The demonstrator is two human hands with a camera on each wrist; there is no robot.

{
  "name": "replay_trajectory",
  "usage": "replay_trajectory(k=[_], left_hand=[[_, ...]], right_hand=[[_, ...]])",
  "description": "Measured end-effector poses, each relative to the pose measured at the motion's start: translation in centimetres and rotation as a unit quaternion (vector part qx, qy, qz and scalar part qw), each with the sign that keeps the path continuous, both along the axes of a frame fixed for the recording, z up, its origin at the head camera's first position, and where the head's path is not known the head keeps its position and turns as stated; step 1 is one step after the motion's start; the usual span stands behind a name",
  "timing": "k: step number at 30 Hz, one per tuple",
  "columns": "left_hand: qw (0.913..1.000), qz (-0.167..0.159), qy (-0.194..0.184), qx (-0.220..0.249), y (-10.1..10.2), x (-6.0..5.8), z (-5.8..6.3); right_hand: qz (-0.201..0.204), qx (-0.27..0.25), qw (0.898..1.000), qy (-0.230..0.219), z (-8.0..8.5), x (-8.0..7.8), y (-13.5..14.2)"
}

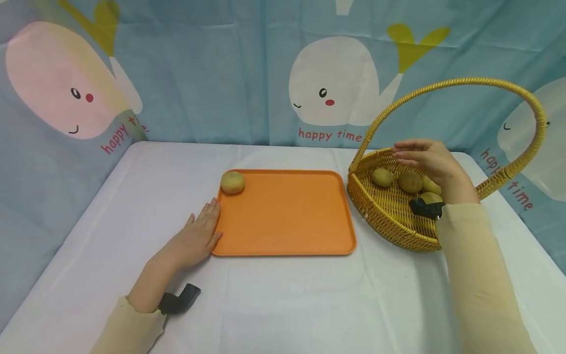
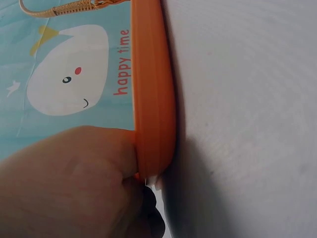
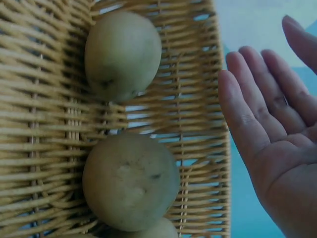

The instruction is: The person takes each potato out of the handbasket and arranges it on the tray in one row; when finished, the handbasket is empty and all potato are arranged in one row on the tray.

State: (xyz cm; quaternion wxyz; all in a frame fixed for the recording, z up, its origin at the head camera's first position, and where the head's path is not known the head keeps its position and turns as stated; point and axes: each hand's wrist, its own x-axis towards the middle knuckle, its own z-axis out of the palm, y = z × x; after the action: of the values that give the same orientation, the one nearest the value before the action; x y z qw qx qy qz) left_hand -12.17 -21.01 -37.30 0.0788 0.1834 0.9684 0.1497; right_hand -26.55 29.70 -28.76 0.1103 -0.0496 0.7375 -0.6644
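A shallow orange tray [image 1: 285, 214] lies on the white table, with one potato [image 1: 232, 182] on its far left corner. My left hand [image 1: 194, 241] rests along the tray's left edge, fingers stretched out and thumb near the front corner; the left wrist view shows it against the tray's side [image 2: 154, 89]. My right hand [image 1: 429, 160] is raised over the far side of a wicker basket [image 1: 398, 231], fingers extended and holding nothing. Inside the basket sit several potatoes, among them a round one [image 3: 131, 181] and a paler one [image 3: 123, 55]; my right forearm hides part of it.
The basket's tall arched handle [image 1: 460, 82] rises around my right forearm. A dark wrist device [image 1: 181, 300] is strapped on my left wrist, another [image 1: 425, 208] on my right. A blue curtain [image 1: 212, 88] with printed whales closes off the back and sides of the table.
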Motion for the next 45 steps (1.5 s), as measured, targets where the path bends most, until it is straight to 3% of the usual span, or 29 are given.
replay_trajectory(k=[6,10,16,24,45], left_hand=[[1.0000,0.000,0.001,0.002,0.1,0.0,0.0],[1.0000,-0.002,0.003,0.001,0.2,0.0,0.0],[1.0000,-0.004,0.004,0.002,0.3,0.0,0.0],[1.0000,-0.001,-0.001,0.003,0.1,0.0,0.1],[1.0000,0.004,-0.008,0.003,0.1,0.0,0.0]], right_hand=[[0.049,0.109,0.993,-0.008,-1.1,-1.0,0.8],[0.087,0.149,0.984,-0.035,-1.8,-1.2,1.3],[0.101,0.208,0.972,-0.036,-2.1,-1.2,1.3],[0.098,0.344,0.934,0.011,-2.2,-1.5,0.1],[0.122,0.357,0.926,0.000,-2.9,-2.2,-0.8]])
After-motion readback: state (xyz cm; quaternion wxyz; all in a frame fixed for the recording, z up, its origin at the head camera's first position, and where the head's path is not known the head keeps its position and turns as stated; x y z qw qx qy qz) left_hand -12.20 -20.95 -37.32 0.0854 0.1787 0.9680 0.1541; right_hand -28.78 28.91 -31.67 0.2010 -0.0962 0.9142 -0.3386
